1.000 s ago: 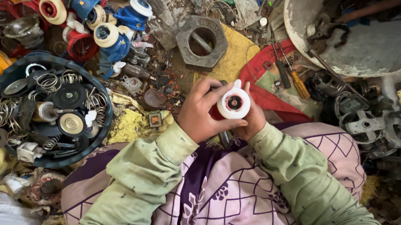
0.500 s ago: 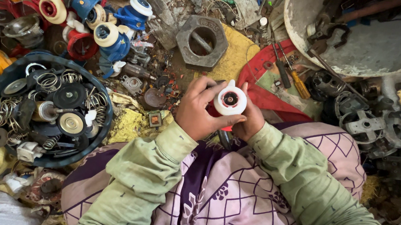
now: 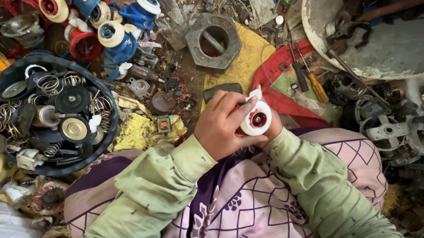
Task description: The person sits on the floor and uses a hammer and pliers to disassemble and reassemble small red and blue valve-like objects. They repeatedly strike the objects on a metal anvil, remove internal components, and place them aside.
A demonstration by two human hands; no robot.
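Note:
A white round plastic part with a red centre [image 3: 256, 119] sits between both of my hands, above my lap. My left hand [image 3: 220, 126] wraps over its left side, thumb and fingers curled on the rim. My right hand [image 3: 273, 129] is mostly hidden behind the part and supports it from the right. Both arms wear pale green sleeves. My knees, under lilac patterned cloth [image 3: 285, 197], lie just below the hands.
A dark round basin [image 3: 103, 142] at the left holds springs, discs and metal bits. Blue, red and cream plastic parts [image 3: 116, 35] pile at the top left. A large grey hexagonal nut [image 3: 214, 36], screwdrivers [image 3: 317, 86], grey metal castings [image 3: 392, 135] and a big pale tub [image 3: 372, 65] lie around.
Both hands shifted the white part slightly down and left, turning it a little; my left fingers now cover more of its rim.

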